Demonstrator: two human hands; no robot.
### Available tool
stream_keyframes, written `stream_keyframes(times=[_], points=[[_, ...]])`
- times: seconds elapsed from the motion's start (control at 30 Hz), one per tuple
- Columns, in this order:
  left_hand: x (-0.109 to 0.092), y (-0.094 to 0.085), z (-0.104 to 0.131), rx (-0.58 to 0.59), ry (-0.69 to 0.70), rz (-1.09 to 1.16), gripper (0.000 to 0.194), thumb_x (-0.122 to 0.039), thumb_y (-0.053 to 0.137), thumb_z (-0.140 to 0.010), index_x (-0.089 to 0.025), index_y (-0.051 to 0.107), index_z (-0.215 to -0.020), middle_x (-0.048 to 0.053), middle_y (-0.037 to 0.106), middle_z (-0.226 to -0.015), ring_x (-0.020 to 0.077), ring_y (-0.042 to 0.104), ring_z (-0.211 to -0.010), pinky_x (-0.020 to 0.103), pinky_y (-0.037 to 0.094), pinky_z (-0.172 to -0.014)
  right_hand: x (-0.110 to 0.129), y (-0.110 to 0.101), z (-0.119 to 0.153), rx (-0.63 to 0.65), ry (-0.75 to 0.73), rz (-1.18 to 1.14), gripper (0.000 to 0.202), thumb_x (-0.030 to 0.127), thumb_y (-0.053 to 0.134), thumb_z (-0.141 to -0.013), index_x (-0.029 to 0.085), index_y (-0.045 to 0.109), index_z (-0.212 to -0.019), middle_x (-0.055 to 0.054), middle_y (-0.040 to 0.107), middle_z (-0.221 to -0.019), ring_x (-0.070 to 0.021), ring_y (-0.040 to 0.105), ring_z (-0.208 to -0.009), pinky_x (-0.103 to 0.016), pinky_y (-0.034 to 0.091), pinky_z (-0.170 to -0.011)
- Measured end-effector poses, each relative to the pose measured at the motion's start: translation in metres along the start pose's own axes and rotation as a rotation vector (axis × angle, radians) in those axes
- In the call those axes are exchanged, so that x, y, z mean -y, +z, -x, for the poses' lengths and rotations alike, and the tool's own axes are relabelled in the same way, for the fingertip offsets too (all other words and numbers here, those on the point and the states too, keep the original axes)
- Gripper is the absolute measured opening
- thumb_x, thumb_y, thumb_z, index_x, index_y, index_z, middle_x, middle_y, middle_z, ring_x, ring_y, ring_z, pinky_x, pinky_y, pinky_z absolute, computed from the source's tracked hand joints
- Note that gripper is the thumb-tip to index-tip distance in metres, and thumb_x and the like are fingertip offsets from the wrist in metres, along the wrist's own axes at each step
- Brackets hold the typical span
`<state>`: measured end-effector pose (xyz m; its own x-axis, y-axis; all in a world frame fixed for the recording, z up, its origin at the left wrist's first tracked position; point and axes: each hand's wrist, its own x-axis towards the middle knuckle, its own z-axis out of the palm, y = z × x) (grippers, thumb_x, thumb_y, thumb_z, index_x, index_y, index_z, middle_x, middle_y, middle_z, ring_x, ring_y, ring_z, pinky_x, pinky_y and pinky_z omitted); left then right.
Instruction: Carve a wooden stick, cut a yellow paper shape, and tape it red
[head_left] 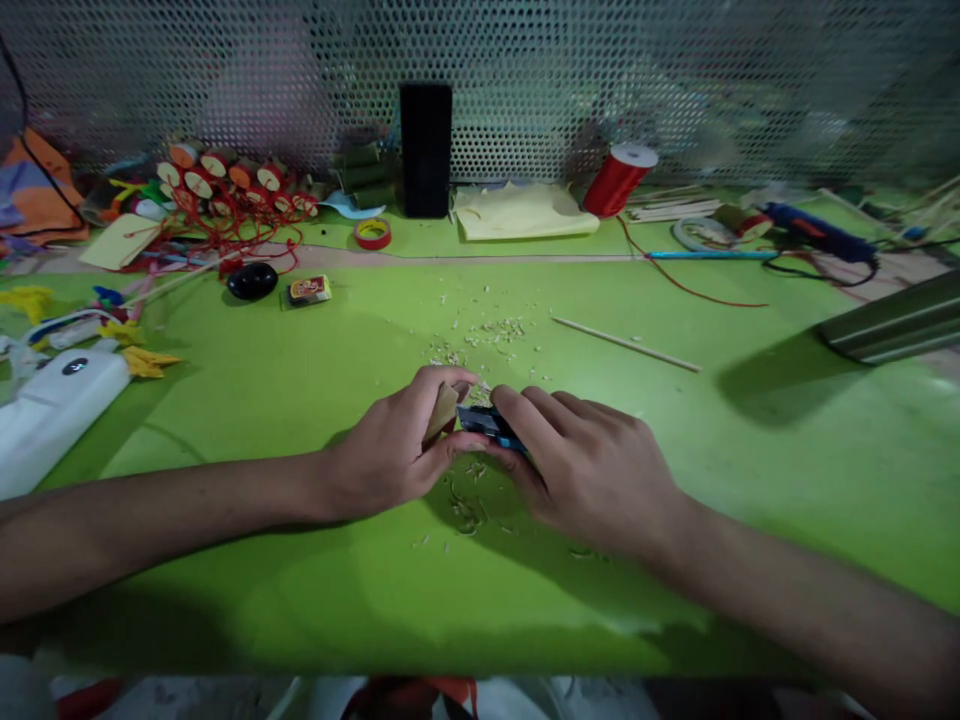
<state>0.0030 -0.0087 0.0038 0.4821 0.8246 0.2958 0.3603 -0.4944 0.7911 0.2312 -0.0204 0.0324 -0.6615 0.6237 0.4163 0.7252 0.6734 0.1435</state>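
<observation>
My left hand [397,440] is closed round a pale tan piece [442,412] that looks like wood or bamboo; most of it is hidden by the fingers. In my right hand [592,460] is a utility knife [487,421] with a dark and blue body. Its blade end points left and meets the tan piece between the two hands. The left thumb lies just below the knife's tip. Pale shavings [469,510] are scattered on the green table [300,590] under and beyond the hands.
A thin stick [626,345] lies beyond my right hand. Farther back are a phone [426,150], a red thread spool [621,180], a matchbox [308,290], a tape roll [372,234] and a glue gun [821,237]. A white power strip [64,410] sits left, a metallic cylinder [896,320] right.
</observation>
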Motion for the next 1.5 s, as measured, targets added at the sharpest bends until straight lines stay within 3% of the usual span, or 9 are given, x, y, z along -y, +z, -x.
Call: stream_keyframes(times=[0.17,0.37,0.63,0.9,1.17,1.3,1.5], points=[[-0.0026,0.0002,-0.0022,-0.034,-0.037,-0.018,0.03,-0.045,0.059,-0.108,-0.02,0.051,-0.123,-0.007,0.055,-0.073,0.0093,0.047,-0.054,0.022,0.035,-0.051,-0.0006,-0.0002,-0.0016,-0.022,0.059,-0.012,0.029,0.036,0.043,-0.112,0.015,0.061,-0.119,-0.004,0.074,-0.085,-0.0178,0.063,-0.062,-0.033,0.034,-0.055],[-0.0077,-0.0019,-0.002,0.016,-0.124,0.09,0.048,-0.048,0.066,-0.102,-0.019,0.049,-0.136,-0.011,0.044,-0.067,0.0092,0.043,-0.054,0.022,0.035,-0.05,-0.0055,0.0002,-0.0018,-0.026,0.016,-0.061,0.025,0.032,0.045,-0.109,0.015,0.059,-0.12,-0.005,0.076,-0.088,-0.0188,0.066,-0.066,-0.032,0.036,-0.056],[-0.0068,-0.0031,-0.002,0.067,-0.174,0.118,0.045,-0.051,0.069,-0.098,-0.02,0.05,-0.125,-0.005,0.06,-0.08,0.0113,0.054,-0.063,0.024,0.043,-0.057,-0.0065,0.0009,-0.002,-0.005,-0.038,-0.082,0.024,0.029,0.052,-0.105,0.014,0.06,-0.121,-0.003,0.074,-0.087,-0.0203,0.066,-0.068,-0.034,0.037,-0.059],[-0.005,-0.0029,-0.0041,0.027,-0.12,-0.012,0.041,-0.057,0.062,-0.103,-0.021,0.05,-0.116,-0.007,0.055,-0.071,0.0112,0.049,-0.057,0.024,0.037,-0.053,-0.0015,0.0002,-0.002,-0.012,-0.002,0.005,0.023,0.03,0.048,-0.108,0.015,0.063,-0.118,-0.002,0.072,-0.082,-0.0187,0.062,-0.063,-0.034,0.034,-0.058],[-0.0074,-0.0021,-0.0054,-0.008,-0.116,0.017,0.029,-0.049,0.06,-0.105,-0.022,0.05,-0.1,-0.01,0.045,-0.065,0.009,0.038,-0.052,0.024,0.029,-0.051,-0.0038,-0.0006,-0.003,-0.059,0.096,0.039,0.028,0.035,0.044,-0.111,0.015,0.061,-0.12,-0.004,0.074,-0.083,-0.0166,0.062,-0.059,-0.031,0.031,-0.052],[-0.0077,-0.0022,-0.0033,0.049,-0.163,0.16,0.032,-0.045,0.069,-0.099,-0.022,0.051,-0.109,-0.011,0.038,-0.065,0.0086,0.035,-0.053,0.022,0.028,-0.048,-0.0067,-0.001,-0.0037,-0.069,0.054,-0.024,0.026,0.034,0.046,-0.109,0.016,0.059,-0.123,-0.004,0.075,-0.087,-0.0175,0.064,-0.062,-0.031,0.033,-0.053],[-0.0038,0.0,-0.0013,0.051,-0.201,0.253,0.045,-0.051,0.073,-0.096,-0.023,0.049,-0.121,-0.009,0.046,-0.071,0.0095,0.042,-0.057,0.023,0.031,-0.052,-0.0058,0.0006,-0.004,-0.007,-0.043,-0.064,0.025,0.028,0.049,-0.105,0.017,0.058,-0.125,-0.001,0.072,-0.083,-0.0183,0.064,-0.064,-0.033,0.035,-0.057]])
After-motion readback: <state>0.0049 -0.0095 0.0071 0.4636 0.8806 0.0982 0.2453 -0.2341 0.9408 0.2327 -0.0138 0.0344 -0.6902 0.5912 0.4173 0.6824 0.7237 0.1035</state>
